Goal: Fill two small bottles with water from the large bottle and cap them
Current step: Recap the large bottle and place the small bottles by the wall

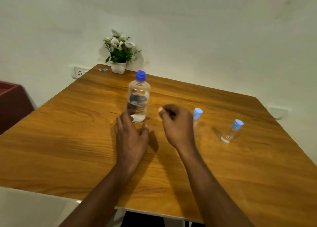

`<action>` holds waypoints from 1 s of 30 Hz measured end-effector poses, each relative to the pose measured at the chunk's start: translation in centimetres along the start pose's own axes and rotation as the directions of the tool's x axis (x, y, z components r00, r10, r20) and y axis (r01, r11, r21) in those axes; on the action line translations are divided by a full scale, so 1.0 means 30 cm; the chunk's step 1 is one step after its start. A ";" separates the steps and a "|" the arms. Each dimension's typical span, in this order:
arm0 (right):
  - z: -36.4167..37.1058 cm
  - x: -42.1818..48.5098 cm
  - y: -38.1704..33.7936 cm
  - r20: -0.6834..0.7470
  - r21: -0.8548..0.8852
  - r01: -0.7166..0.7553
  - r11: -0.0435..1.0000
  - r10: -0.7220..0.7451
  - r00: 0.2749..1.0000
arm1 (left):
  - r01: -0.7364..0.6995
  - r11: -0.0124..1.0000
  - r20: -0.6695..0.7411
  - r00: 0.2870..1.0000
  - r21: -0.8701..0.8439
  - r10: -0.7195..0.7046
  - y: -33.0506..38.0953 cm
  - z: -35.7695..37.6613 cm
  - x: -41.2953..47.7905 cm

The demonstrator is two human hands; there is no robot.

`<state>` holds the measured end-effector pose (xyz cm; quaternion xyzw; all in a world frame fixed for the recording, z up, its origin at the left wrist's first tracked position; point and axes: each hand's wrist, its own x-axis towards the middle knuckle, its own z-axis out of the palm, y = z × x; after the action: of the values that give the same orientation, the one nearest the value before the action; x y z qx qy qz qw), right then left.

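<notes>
Large bottle: the tall clear plastic large bottle with the dark blue screw cap (138, 100) is standing upright near the middle of the brown wooden table (68, 141). Its cap is on and its long axis is running vertically.
Left hand: your left hand (131, 137) is hovering low, palm down, with its fingers released and spread, holding nothing. The large bottle's base is lying at 12 to 1 o'clock from the fingertips. The blur is hiding whether they are touching it.
Right hand: your right hand (176, 125) is hanging above the table at 3 o'clock from the left hand. Its fingers are curling loosely toward the palm, with nothing showing inside them.
Nearer small bottle: the nearer small bottle of clear plastic with a pale blue cap (197, 114) is standing just behind the right hand's knuckles, at 2 o'clock from them, partly hidden.
Farther small bottle: the farther small bottle, also clear with a pale blue cap (232, 130), is standing apart at 3 o'clock from the right hand.
Deciding relation: your left hand is lying nearer the large bottle, and your right hand nearer both small ones.
Stage (judged): all three caps are sitting in place, so no pouring has begun. The left fingers probably need to close round the large bottle's body while the right hand takes its cap.
Background: a white pot of white flowers (118, 67) is sitting at the table's 12 o'clock edge.
</notes>
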<state>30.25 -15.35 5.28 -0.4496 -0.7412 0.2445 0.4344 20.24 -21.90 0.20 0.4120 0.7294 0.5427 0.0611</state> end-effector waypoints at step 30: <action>-0.416 -0.109 0.437 -0.377 -0.006 -0.445 0.896 0.410 0.831 | -0.284 0.959 0.406 0.876 -0.004 0.261 0.323 0.536 -0.226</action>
<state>47.69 -12.32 0.29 -0.6612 -0.5383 0.2122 0.4776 38.47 -13.82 -0.55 0.6148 0.6506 0.4290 0.1215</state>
